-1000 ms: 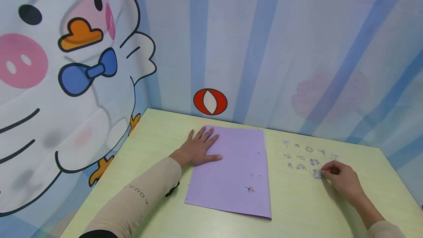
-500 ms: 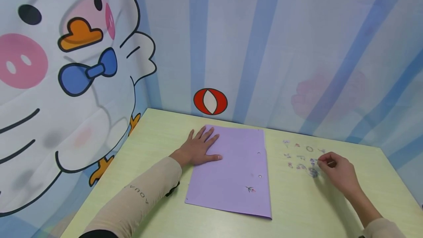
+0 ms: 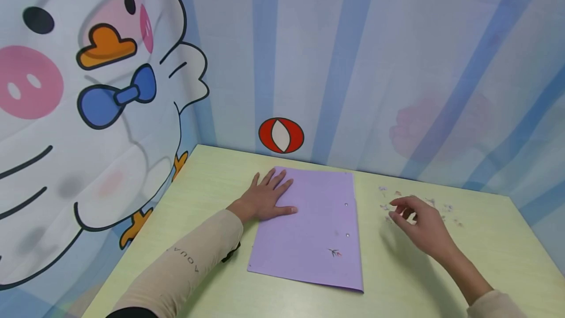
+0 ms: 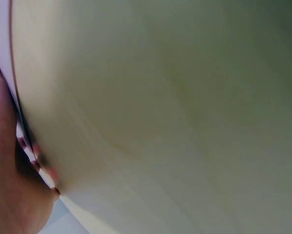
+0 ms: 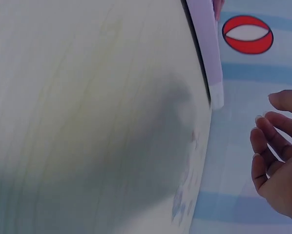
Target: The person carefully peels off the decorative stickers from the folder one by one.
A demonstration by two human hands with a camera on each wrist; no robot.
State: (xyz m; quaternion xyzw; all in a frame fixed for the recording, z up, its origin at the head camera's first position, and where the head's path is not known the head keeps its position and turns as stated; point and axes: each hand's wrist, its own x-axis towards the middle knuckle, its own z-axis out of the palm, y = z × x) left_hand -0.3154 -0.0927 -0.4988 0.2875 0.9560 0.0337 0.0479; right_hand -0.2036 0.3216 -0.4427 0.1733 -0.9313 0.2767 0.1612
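My left hand (image 3: pixel 265 200) lies flat with fingers spread over the left edge of a purple folder (image 3: pixel 304 220). Near that folder's lower right corner sits a small flower sticker (image 3: pixel 334 252). To the right, several small flower stickers (image 3: pixel 430 201) are laid out on the table. My right hand (image 3: pixel 421 227) hovers over them and hides part of the group. Its thumb and index finger are apart, with nothing visible between them. In the right wrist view the right hand (image 5: pixel 280 156) shows loosely bent fingers. Only part of the left hand (image 4: pixel 9 170) shows in the left wrist view.
The pale table (image 3: pixel 212 180) meets a striped blue cloth backdrop (image 3: pixel 362 87) at its far edge. A large cartoon duck (image 3: pixel 110 161) is printed on the left side. Two small shiny dots mark the folder's right side. The right hand casts a shadow on the table.
My right hand has moved left across the stickers, and its pinched fingertips have come apart. A sticker at the right of the group is now uncovered. The left hand stays on the folder.
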